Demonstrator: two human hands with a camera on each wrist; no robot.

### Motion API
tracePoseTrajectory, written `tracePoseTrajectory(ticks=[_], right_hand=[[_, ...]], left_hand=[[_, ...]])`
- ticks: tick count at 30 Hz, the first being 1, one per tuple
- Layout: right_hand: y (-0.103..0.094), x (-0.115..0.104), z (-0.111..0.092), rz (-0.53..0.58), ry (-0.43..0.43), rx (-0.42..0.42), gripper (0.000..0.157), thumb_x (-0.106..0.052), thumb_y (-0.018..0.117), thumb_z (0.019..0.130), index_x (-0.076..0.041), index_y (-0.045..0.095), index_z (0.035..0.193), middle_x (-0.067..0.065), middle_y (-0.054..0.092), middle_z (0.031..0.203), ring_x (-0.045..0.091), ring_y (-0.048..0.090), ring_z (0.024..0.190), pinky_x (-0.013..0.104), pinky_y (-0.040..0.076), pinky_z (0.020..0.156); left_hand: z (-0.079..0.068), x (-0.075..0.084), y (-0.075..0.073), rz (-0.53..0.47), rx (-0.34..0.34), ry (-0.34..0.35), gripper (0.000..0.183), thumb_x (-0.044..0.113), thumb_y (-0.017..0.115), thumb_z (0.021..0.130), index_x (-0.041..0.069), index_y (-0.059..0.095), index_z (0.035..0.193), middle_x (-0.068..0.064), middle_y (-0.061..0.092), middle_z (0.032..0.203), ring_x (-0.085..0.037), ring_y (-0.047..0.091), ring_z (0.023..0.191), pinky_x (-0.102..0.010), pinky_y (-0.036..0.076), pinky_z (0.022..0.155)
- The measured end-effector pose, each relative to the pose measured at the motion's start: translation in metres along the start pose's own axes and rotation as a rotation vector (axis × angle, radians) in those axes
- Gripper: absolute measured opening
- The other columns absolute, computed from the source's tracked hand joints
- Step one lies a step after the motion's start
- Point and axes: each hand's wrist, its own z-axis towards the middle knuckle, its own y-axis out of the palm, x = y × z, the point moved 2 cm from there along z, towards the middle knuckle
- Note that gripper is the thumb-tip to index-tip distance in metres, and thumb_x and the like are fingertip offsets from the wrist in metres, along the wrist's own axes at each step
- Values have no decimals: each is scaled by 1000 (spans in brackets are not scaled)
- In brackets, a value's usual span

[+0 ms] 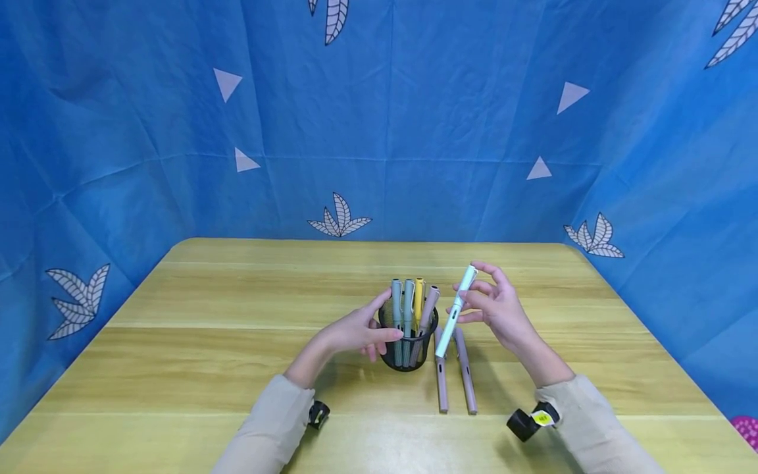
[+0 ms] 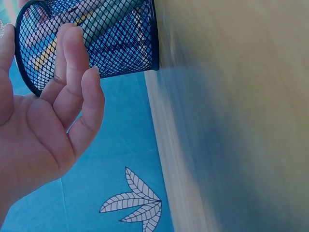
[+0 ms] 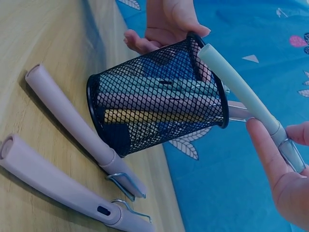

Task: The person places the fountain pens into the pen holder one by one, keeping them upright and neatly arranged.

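Observation:
A black mesh pen cup (image 1: pixel 391 359) stands upright on the table, holding two grey-green pens (image 1: pixel 403 306), a yellow pen (image 1: pixel 419 296) and a mauve pen (image 1: pixel 430 304). My left hand (image 1: pixel 354 328) steadies the cup from its left side, thumb at the front rim and index finger toward the back. In the left wrist view its other fingers (image 2: pixel 77 53) lie along the mesh (image 2: pixel 116 48). To the right, my right hand (image 1: pixel 500 308) pinches a pale mint pen (image 1: pixel 454 316) near its clip end. This pen slants, lower end beside the cup's rim, as the right wrist view shows.
Two mauve pens (image 1: pixel 466 375) lie side by side on the wooden table (image 1: pixel 237 368), just right of the cup and below the mint pen. Their clips show in the right wrist view. Behind the table hangs a blue patterned cloth (image 1: pixel 385 118).

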Motion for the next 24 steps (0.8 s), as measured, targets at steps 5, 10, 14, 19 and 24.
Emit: tracePoseTrajectory(ticks=[5, 10, 14, 19, 24], right_hand=[[4, -1, 2, -13, -14, 7, 48, 11, 47, 85, -9, 28, 125, 10, 58, 93, 30, 64, 69, 39, 52, 60], [5, -2, 2, -12, -39, 39, 49, 10, 47, 86, -9, 25, 126, 10, 57, 93, 30, 64, 70, 39, 52, 62], [5, -1, 2, -7, -81, 72, 48, 10, 45, 87, -11, 27, 125, 8, 56, 91, 29, 65, 70, 37, 52, 61], [6, 1, 4, -8, -154, 97, 47, 13, 45, 85, -13, 31, 121, 7, 57, 89, 26, 65, 69, 36, 52, 60], [7, 1, 6, 20, -180, 114, 46, 15, 45, 85, -13, 33, 119, 7, 57, 87, 27, 65, 69, 36, 52, 59]], left_hand=[[0, 0, -2, 4, 2, 3, 87, 38, 60, 84, 24, -1, 145, -12, 61, 73, -25, 60, 57, -35, 47, 57], [-1, -1, -1, 9, 3, -2, 87, 39, 60, 84, 24, -1, 145, -12, 61, 73, -26, 60, 57, -36, 48, 59], [-1, -1, 0, 7, -3, -5, 87, 38, 60, 84, 25, -1, 145, -12, 61, 73, -26, 60, 58, -36, 48, 57], [0, 1, 0, 1, -1, -4, 86, 37, 59, 85, 25, -1, 144, -13, 60, 73, -25, 60, 57, -36, 47, 57], [0, 0, 0, 0, -2, -2, 87, 39, 59, 84, 25, -1, 144, -13, 60, 72, -25, 60, 57, -37, 48, 58]])
